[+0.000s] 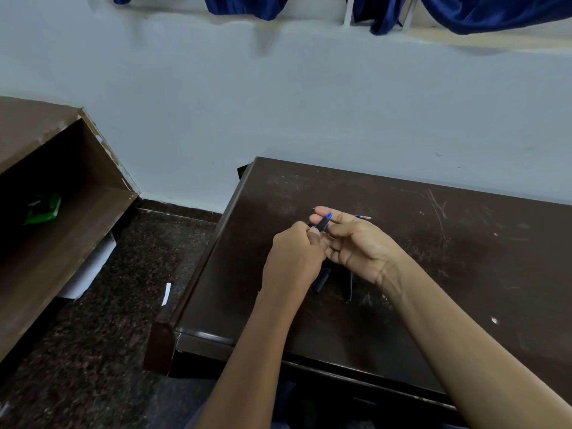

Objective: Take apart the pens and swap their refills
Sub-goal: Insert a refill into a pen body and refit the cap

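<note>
Where the view begins at the far left, we see a brown wooden shelf unit with a green packet lying in its open compartment. A white sheet pokes out from under it onto the dark speckled floor. A small white paper slip lies on that floor just beside the bench's left edge.

The dark, scratched bench fills the right half, set against a pale wall, with blue curtains hanging above.

Over the bench we find the left hand, its fingers curled tight and pinching the near end of a black pen barrel. The barrel is raised above the bench, tilted up to the right, and shows a blue tip at its far end. The right hand meets it there, palm turned towards us. Its thumb and forefinger close on the barrel's upper part, and its other fingers are loosely bent.

Below the two hands, a black pen part rests on the bench. Just to its right lies a thin dark refill, close to the right wrist. Beyond the right hand, a blue refill lies flat on the bench, partly hidden by the fingers, its pale tip pointing right.
</note>
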`<action>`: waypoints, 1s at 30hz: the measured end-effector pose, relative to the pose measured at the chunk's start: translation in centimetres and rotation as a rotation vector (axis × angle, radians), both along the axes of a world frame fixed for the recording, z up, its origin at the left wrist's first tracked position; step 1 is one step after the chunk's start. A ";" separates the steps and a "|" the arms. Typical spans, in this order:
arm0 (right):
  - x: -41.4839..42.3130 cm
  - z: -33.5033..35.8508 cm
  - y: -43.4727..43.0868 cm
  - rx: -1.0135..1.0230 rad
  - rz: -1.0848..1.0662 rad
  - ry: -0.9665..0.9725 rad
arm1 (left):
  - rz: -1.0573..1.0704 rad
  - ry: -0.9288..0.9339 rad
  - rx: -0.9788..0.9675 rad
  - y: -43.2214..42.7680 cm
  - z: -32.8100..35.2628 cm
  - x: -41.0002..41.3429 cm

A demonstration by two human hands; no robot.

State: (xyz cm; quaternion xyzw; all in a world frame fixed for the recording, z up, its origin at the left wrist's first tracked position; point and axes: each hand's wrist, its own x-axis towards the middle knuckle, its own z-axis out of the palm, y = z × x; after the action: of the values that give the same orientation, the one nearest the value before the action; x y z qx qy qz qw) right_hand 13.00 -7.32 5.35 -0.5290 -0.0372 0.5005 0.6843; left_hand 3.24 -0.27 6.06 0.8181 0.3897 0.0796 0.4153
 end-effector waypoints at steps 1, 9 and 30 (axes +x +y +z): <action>0.0 0.1 -0.1 0.001 0.006 0.000 | -0.002 -0.001 0.002 0.0 0.0 0.0; 0.1 -0.6 0.1 -0.015 -0.057 0.008 | -0.023 -0.006 -0.012 0.0 0.1 -0.1; 1.7 -4.4 -1.0 -0.776 0.271 -1.129 | -0.011 0.007 0.011 0.2 0.3 -0.4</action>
State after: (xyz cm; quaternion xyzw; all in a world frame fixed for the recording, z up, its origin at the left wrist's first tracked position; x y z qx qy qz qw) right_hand 14.75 -8.28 0.90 -0.9051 -0.2715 0.2069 0.2534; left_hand 2.83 -0.03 6.40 0.8230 0.3861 0.0766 0.4096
